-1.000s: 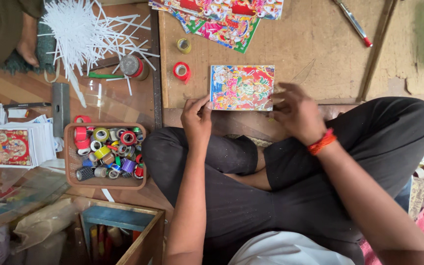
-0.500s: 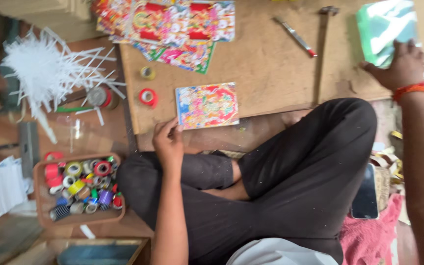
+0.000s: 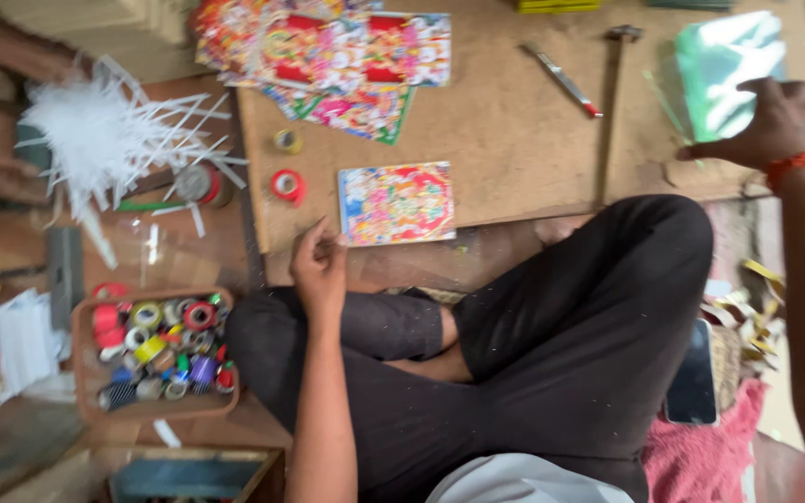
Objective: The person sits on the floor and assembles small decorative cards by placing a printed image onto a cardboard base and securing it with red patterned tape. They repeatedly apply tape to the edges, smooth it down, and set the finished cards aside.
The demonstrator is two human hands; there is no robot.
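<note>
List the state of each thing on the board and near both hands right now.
Left hand: fingers touching the colourful print's corner; print lying flat.
Right hand: resting on the shiny green sheet, grip unclear.
Red tape roll: lying flat.
Hammer: lying untouched.
Tray of tape rolls: full.
Phone: screen dark.
</note>
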